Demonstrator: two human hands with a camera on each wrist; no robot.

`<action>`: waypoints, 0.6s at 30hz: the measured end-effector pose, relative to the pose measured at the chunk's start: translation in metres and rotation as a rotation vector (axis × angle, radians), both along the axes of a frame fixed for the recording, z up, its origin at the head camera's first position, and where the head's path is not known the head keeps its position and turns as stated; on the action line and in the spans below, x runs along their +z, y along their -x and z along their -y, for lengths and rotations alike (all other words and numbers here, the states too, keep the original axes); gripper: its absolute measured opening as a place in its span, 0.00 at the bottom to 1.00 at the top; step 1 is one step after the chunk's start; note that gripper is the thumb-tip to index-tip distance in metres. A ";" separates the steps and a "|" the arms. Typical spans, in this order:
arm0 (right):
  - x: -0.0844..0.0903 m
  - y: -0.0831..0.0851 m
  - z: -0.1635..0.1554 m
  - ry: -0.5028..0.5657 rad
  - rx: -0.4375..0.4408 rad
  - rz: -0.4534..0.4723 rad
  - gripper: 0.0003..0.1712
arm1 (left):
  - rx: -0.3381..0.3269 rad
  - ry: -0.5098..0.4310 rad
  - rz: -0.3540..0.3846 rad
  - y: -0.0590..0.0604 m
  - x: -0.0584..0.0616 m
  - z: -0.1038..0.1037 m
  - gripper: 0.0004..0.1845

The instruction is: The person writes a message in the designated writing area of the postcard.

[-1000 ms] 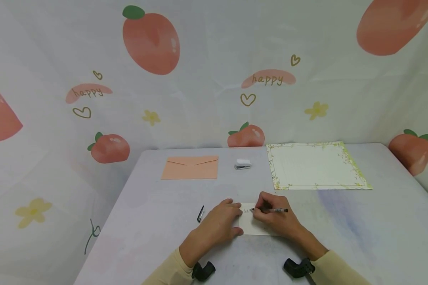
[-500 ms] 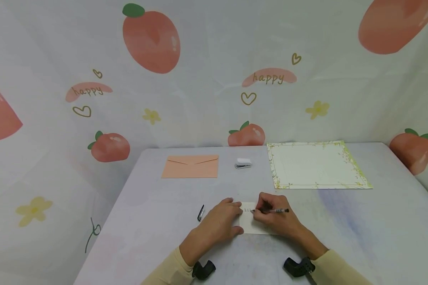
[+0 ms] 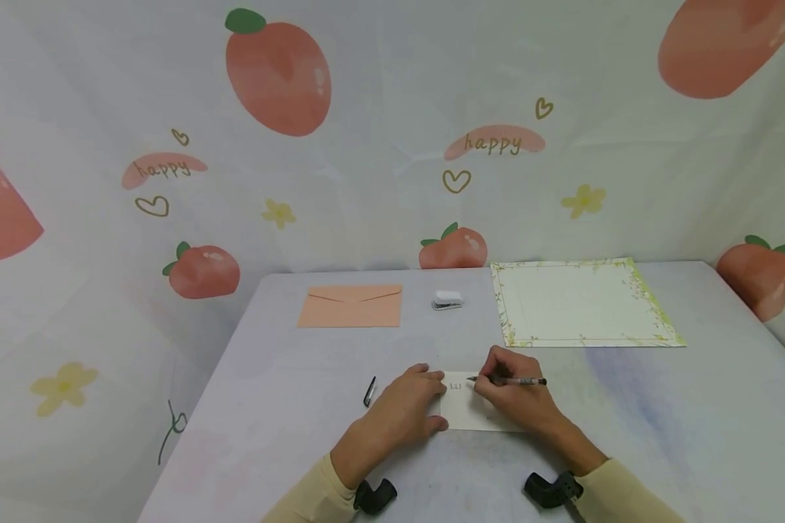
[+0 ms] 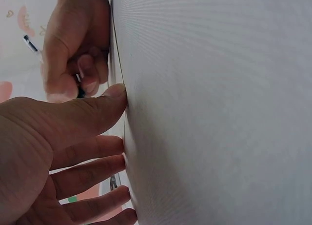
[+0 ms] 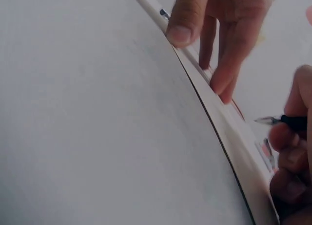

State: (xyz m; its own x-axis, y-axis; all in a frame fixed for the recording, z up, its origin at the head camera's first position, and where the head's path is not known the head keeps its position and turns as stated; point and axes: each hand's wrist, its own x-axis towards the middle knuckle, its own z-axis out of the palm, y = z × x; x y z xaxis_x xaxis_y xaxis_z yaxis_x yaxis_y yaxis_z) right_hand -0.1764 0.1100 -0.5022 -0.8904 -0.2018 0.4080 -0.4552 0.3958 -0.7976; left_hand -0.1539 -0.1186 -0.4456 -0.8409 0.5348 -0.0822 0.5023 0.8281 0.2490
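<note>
My right hand (image 3: pixel 520 388) pinches a pen (image 3: pixel 513 380), its tip over the upper part of a small white card (image 3: pixel 471 414). Small dark handwriting shows near the card's upper left. The right wrist view shows the bare pen tip (image 5: pixel 267 120) held just above the card. My left hand (image 3: pixel 402 410) rests with spread fingers on the card's left edge. In the left wrist view, its thumb (image 4: pixel 114 92) presses at the near edge. A black pen cap (image 3: pixel 369 391) lies on the table just left of that hand.
Toward the back of the table (image 3: pixel 268 378) lie an orange envelope (image 3: pixel 349 309) and a small white stapler (image 3: pixel 447 300). A larger sheet with a floral border (image 3: pixel 582 305) lies at the back right. A printed cloth (image 3: pixel 366 145) hangs behind.
My right hand has shifted rightward with the pen, whose tip has come away from the writing. More marks now show on the card. The left hand stays in place.
</note>
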 end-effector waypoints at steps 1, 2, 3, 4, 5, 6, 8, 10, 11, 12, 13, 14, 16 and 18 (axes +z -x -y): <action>0.000 0.000 -0.001 0.007 0.007 0.014 0.19 | 0.001 0.002 0.003 0.000 0.000 0.000 0.27; 0.001 0.000 -0.002 0.012 0.019 0.027 0.19 | 0.001 0.004 0.005 0.000 0.000 0.000 0.27; 0.001 0.000 -0.003 0.011 0.032 0.037 0.19 | 0.002 0.009 0.006 0.000 0.000 -0.001 0.27; 0.001 0.001 -0.004 0.012 0.048 0.049 0.20 | 0.003 0.009 0.007 0.000 0.000 -0.001 0.27; 0.001 0.001 -0.004 0.013 0.063 0.056 0.20 | 0.004 0.011 0.006 0.000 0.000 -0.001 0.27; 0.001 0.002 -0.004 0.009 0.075 0.059 0.20 | 0.003 0.012 0.005 0.000 0.001 -0.001 0.27; 0.000 0.002 -0.004 -0.004 0.088 0.057 0.20 | 0.003 0.017 0.004 0.000 0.001 -0.001 0.27; -0.001 0.002 -0.004 -0.016 0.092 0.051 0.20 | 0.002 0.018 0.003 0.000 0.001 0.000 0.27; -0.001 0.002 -0.004 -0.023 0.090 0.046 0.20 | 0.001 0.019 0.002 0.000 0.001 0.000 0.27; -0.002 0.002 -0.003 -0.031 0.087 0.042 0.20 | 0.001 0.017 0.002 0.000 0.001 0.000 0.27; -0.002 0.002 -0.003 -0.037 0.085 0.036 0.20 | 0.000 0.018 0.001 0.000 0.000 0.000 0.27; -0.003 0.002 -0.003 -0.043 0.084 0.033 0.20 | -0.002 0.016 -0.001 0.000 0.000 0.000 0.27; -0.003 0.002 -0.003 -0.061 0.078 0.020 0.20 | -0.007 0.008 -0.008 0.000 0.000 0.000 0.27; -0.003 0.002 -0.003 -0.076 0.074 0.011 0.20 | -0.013 -0.002 -0.016 0.000 0.000 0.001 0.26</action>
State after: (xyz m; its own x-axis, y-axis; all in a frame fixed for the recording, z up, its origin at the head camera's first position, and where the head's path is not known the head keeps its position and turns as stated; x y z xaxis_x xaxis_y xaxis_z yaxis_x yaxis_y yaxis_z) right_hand -0.1782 0.1126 -0.5052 -0.8764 -0.2971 0.3791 -0.4766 0.4211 -0.7717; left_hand -0.1540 -0.1193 -0.4460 -0.8352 0.5457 -0.0675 0.5168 0.8210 0.2425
